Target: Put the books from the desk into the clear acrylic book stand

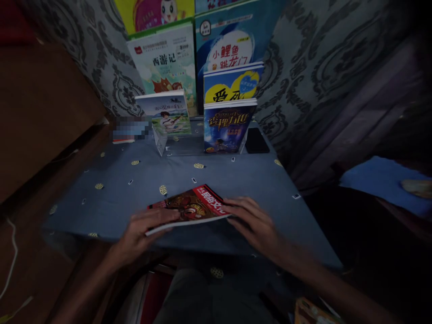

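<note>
Near the front edge of the cloth-covered table, a thin book (pixel 195 208) with a red and dark cover is held in both hands, its cover facing up. My left hand (pixel 145 227) grips its left end, with fingers over the cover and the thumb side beneath. At the right end, my right hand (pixel 251 220) closes on the book's edge, fingers on top. Beyond them, a clear book stand (pixel 178 146) carries a pale book (pixel 168 112) on its left side and a dark blue book (pixel 227 128) on its right, with a yellow and blue book (pixel 232 85) behind that one.
Larger picture books, one pale green (pixel 165 58) and one teal (pixel 253 31), stand upright against the patterned wall. A black phone-like slab (pixel 257 140) lies right of the stand. A blurred-out item (pixel 131 129) sits at the table's back left. Blue cloth (pixel 384 180) is off to the right.
</note>
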### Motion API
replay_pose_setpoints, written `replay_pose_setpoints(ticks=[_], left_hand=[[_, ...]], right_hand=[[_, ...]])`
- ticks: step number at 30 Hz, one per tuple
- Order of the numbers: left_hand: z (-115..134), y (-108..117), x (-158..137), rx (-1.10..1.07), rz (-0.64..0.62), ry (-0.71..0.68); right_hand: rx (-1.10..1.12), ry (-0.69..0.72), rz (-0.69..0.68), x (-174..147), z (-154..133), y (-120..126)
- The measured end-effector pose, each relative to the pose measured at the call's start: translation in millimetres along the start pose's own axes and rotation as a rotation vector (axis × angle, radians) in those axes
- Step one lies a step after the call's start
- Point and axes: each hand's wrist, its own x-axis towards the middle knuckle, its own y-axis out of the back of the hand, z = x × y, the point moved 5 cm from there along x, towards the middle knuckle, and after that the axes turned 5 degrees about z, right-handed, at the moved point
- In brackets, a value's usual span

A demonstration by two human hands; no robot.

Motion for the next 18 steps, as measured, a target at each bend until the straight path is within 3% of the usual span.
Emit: replay_pose_setpoints(ticks=[4, 7, 10, 13, 16, 18], left_hand=[[0, 26, 43, -0.119, 0.258, 0.235], [-28, 20, 65, -0.299, 0.361, 0.425], [-68, -4, 76, -0.482, 0.345, 0.552], [-103, -21, 79, -0.471, 0.321, 0.601], [-124, -28, 79, -0.321, 0.258, 0.59], [-126, -28, 78, -0.076, 0.249, 0.512]], right_hand=[[-0.008, 0.067, 0.114, 45, -8, 28], [-0.044, -0.096, 0.077, 69, 9, 34], [-0.066, -0.255, -0.063, 78, 41, 13], [-0.141, -0.32, -0.138, 78, 76, -15], [-0.205, -0.349, -0.225, 76, 100, -38], [-0.227, -0.356, -0.278, 74, 109, -47]])
